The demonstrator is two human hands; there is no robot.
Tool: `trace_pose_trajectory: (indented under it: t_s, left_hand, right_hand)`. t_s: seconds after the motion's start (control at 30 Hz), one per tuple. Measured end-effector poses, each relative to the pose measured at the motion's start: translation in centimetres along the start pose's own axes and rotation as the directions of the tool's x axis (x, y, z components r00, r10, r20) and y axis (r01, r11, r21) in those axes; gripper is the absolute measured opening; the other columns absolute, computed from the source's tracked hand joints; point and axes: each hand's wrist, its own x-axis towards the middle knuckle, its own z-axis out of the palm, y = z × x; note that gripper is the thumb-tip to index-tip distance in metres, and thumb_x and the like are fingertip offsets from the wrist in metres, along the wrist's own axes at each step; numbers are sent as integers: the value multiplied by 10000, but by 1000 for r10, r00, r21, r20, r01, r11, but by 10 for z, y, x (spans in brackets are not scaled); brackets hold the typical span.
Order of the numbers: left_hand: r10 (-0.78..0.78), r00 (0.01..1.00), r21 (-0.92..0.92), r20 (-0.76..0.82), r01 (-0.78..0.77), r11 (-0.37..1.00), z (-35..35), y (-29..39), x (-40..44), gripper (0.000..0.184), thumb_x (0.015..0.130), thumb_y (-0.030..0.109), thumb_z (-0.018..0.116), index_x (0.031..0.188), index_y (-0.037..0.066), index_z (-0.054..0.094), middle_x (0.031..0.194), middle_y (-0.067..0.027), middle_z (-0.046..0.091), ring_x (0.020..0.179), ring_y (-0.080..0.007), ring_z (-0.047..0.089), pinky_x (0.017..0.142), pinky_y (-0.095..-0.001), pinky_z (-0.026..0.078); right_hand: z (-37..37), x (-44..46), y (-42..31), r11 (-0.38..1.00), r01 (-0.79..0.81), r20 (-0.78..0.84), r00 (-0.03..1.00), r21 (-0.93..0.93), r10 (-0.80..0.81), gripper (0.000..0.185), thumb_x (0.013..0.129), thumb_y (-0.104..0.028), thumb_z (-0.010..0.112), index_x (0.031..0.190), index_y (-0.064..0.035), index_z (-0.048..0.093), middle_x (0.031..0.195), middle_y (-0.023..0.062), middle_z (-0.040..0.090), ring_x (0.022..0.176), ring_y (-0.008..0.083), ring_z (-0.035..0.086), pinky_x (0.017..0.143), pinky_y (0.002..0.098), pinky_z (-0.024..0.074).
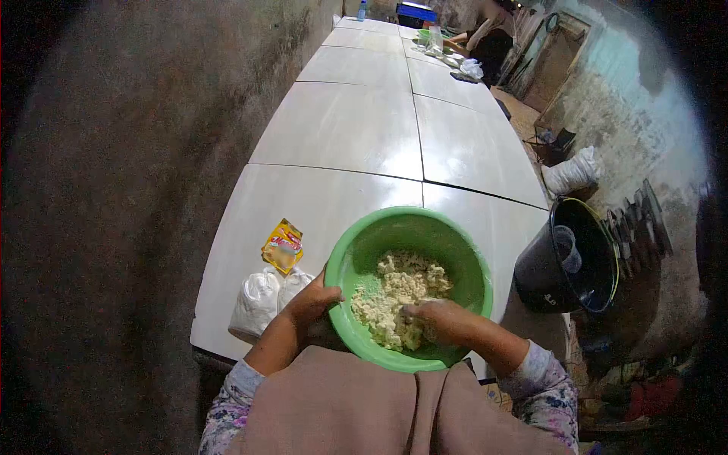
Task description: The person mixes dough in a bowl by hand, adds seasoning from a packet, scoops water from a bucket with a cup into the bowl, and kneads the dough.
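A green plastic basin [356, 235] stands at the near edge of the tiled table, with pale, crumbly dough [406, 284] inside. On its left side, my left hand [315, 297] grips the rim, thumb over the edge. My right hand [444, 320] reaches into the basin and is closed on some of the dough; most of its fingers are hidden by the hand and the crumbs. Left of the basin sit plastic bags of white powder [256, 302], one partly behind my left hand. A yellow sachet [283, 246] lies just beyond them.
A black bucket [542, 265] with a clear container inside stands at the table's right side. The white tiled table [341, 125] runs far ahead. At its far right end, a person [493, 34] works near bags and a green bowl. A wall [152, 189] borders the left.
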Motion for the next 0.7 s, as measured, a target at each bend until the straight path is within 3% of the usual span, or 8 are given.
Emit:
trace_pose_trajectory:
  t_s: [0.07, 0.17, 0.33, 0.43, 0.5, 0.57, 0.6, 0.7]
  left_hand:
    - [4, 999, 6, -33, -4, 1000, 17, 10, -6, 896, 683, 165, 724, 1433, 65, 243, 1253, -193, 507, 1018, -316, 612, 858, -462, 557]
    - [-12, 999, -30, -31, 11, 999, 22, 12, -8, 903, 676, 169, 734, 1431, 65, 250, 1247, -179, 513, 1010, -298, 614, 850, -454, 557]
    - [-6, 999, 144, -40, 12, 990, -19, -8, 8, 863, 685, 158, 679, 1429, 56, 253, 1203, -160, 527, 1040, -274, 592, 860, -449, 546]
    - [-5, 999, 99, -34, 9, 995, -8, -4, 4, 841, 688, 153, 648, 1424, 45, 256, 1195, -159, 529, 1049, -275, 588, 871, -443, 543]
    - [13, 1000, 98, -26, -10, 995, -10, -5, 5, 832, 688, 147, 640, 1420, 43, 261, 1198, -159, 529, 1043, -272, 591, 870, -435, 545]
    - [27, 999, 95, -20, -25, 995, -5, -3, 3, 822, 688, 141, 632, 1417, 40, 266, 1200, -159, 528, 1038, -268, 595, 870, -428, 546]
    - [14, 1000, 62, -24, -13, 998, 5, 3, -1, 820, 687, 137, 628, 1416, 41, 266, 1196, -157, 529, 1024, -266, 600, 863, -422, 550]
    - [3, 1000, 36, -28, -2, 999, 2, 0, 0, 823, 686, 130, 626, 1419, 41, 262, 1189, -156, 529, 997, -262, 611, 846, -414, 559]
  right_hand:
    - [-14, -2, -16, 971, 45, -66, 996, -236, -62, 493, 810, -101, 614, 1290, -92, 499, 1080, 234, 631, 948, 387, 627, 805, 467, 488]
    - [-30, -3, -47, 960, -90, -280, 960, -267, 12, 406, 839, -155, 621, 1222, -114, 493, 915, 207, 657, 846, 387, 649, 726, 460, 516]
    - [-63, 0, -79, 912, -184, -309, 949, -367, 67, 347, 855, -409, 610, 923, -69, 635, 855, 158, 659, 802, 364, 650, 713, 459, 519]
    - [-62, 2, -71, 936, -108, -448, 892, -336, -58, 339, 839, -398, 622, 921, -69, 641, 844, 152, 657, 829, 352, 648, 736, 456, 521]
    - [-63, 2, -77, 928, -144, -349, 937, -343, 16, 324, 815, -319, 658, 1015, -66, 620, 1054, 174, 624, 963, 358, 619, 802, 468, 507]
    - [-49, 0, -59, 976, 73, -376, 915, -205, -147, 414, 798, -198, 667, 1174, -74, 546, 1300, 191, 479, 1115, 394, 540, 886, 481, 483]
    - [-49, -4, -56, 979, 54, -177, 980, -196, -90, 516, 796, -122, 653, 1272, -87, 456, 1399, 195, 351, 1227, 415, 442, 942, 492, 460]
    - [-16, 6, -28, 846, 336, -14, 927, -414, -375, 500, 804, -138, 643, 1263, -86, 451, 1375, 196, 374, 1244, 405, 433, 963, 509, 450]
